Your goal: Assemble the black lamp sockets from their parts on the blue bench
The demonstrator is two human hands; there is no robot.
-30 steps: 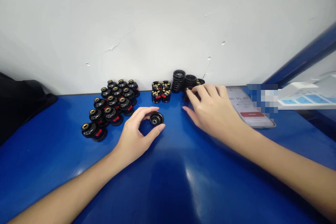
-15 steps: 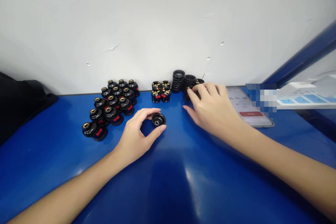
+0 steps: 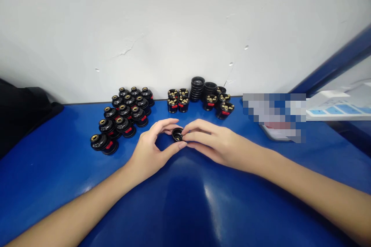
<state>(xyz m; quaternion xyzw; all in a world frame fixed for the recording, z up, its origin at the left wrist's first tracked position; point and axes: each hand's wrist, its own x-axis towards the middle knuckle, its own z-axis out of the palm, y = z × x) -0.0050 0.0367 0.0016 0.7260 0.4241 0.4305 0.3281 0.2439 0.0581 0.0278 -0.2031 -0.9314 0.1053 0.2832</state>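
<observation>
Blue table (image 3: 185, 200) fills my near view. On it my left hand (image 3: 150, 150) and right hand (image 3: 214, 144) meet, fingers pinching one small black cap (image 3: 177, 135) between them. It sits open end up, axis roughly vertical, I judge. Such a light pinch could let it roll toward the finished black pieces (image 3: 121, 117) or the stacked rings (image 3: 197, 88) behind.

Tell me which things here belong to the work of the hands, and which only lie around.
In the work:
- left hand and right hand, both holding the small black part
- black parts with brass tops
- small parts with red
- stacked black rings

Lying about:
- phone, partly blurred
- black cloth
- white box
</observation>
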